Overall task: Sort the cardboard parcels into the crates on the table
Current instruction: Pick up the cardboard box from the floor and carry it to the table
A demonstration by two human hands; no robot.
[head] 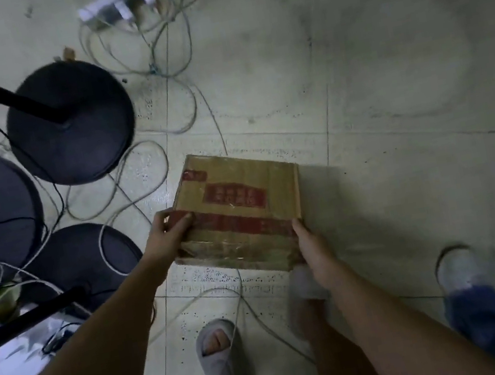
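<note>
Brown corrugated cardboard with red printed panels and clear tape: that is the rectangular parcel (238, 210) I have between my hands, low over the pale tiled floor (383, 64), in the middle of the head view. My left hand (169, 230) curls over its near left corner, thumb on top and fingers wrapped down the side. My right hand (311, 247) clasps the near right corner, fingers tucked along the edge. I cannot tell whether the box rests on the tiles or has just lifted off.

It looks stiff and boxy; needing both hands suggests some weight, though that is a guess. The glossy tape may be slick, so bare cardboard at opposite bottom edges seems the safest hold.

Loose white cables (148, 158) and round black stand bases (69, 122) lie to the left. No crates or worktop show.
</note>
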